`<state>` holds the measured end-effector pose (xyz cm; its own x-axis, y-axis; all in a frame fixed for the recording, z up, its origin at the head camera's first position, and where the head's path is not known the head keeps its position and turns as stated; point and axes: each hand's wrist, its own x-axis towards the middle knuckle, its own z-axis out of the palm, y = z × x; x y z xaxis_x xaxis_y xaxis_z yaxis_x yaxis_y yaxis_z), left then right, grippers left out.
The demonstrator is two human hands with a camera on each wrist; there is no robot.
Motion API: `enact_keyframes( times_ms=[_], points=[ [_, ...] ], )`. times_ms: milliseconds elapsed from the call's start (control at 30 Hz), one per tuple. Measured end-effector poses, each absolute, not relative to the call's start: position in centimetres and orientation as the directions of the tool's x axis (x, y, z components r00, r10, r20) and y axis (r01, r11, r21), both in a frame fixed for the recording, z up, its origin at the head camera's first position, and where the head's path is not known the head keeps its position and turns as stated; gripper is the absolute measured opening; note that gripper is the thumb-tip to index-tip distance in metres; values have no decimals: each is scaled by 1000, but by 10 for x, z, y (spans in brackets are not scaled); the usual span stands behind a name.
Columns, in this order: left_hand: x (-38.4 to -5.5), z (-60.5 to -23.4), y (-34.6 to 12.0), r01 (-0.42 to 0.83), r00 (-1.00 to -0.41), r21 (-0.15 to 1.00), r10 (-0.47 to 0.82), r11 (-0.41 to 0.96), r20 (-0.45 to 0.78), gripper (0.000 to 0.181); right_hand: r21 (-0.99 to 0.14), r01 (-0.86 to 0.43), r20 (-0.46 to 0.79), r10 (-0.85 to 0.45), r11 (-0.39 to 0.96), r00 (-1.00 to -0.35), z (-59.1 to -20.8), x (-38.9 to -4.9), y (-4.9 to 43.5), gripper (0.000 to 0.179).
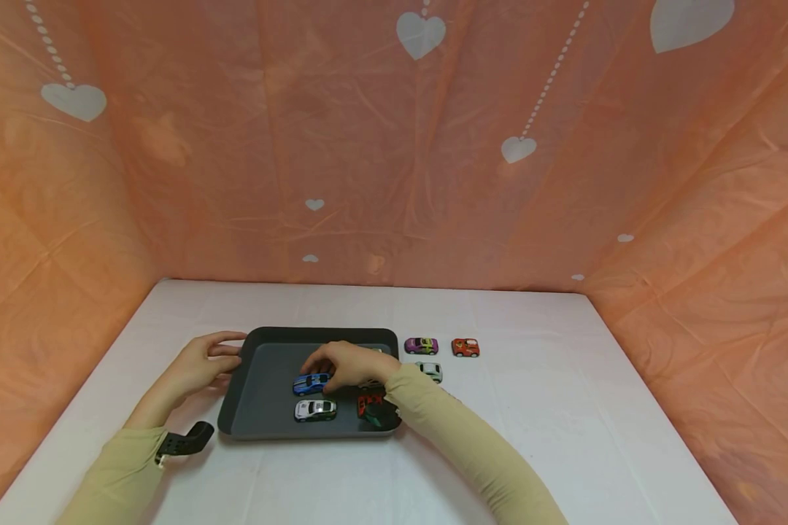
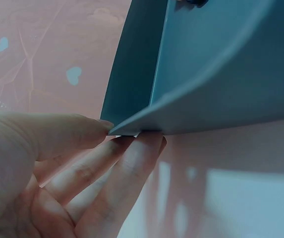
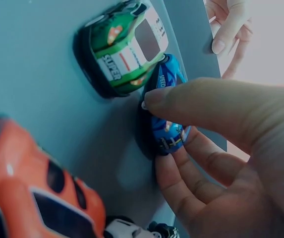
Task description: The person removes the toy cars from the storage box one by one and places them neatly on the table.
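My right hand (image 1: 354, 362) reaches over the dark grey tray (image 1: 263, 394). Between its thumb and fingers it pinches a blue toy car (image 3: 169, 129), low over the tray's floor. A white-and-green toy car (image 3: 124, 49) stands beside the blue one. In the right wrist view an orange-red toy car (image 3: 47, 193) is close to the camera. A whitish toy car (image 3: 129, 229) shows partly at the bottom. At the tray's left side, my left hand (image 1: 197, 367) grips the rim, thumb above and fingers beneath in the left wrist view.
Right of the tray on the white table (image 1: 499, 437) are a purple-and-yellow toy car (image 1: 422, 346), a red toy car (image 1: 465, 348) and a silver toy car (image 1: 431, 371), partly behind my sleeve. Orange cloth (image 1: 368, 168) with hearts walls the table. A black band (image 1: 187, 441) is on my left wrist.
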<state>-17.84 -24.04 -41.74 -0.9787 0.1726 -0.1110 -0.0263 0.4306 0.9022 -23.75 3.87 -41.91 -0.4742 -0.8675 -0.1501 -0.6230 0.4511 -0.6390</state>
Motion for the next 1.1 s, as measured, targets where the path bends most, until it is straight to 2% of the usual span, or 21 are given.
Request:
enact_keyframes(
  times_ms=[500, 1100],
  points=[
    [-180, -416, -238, -31, -976, 908, 183, 419, -118, 53, -643, -641, -119, -881, 419, -457, -415, -238, 48, 44],
    [-179, -417, -240, -27, -978, 901, 177, 432, -114, 52, -701, -561, -100, -840, 440, -534, -386, -238, 108, 46]
  ],
)
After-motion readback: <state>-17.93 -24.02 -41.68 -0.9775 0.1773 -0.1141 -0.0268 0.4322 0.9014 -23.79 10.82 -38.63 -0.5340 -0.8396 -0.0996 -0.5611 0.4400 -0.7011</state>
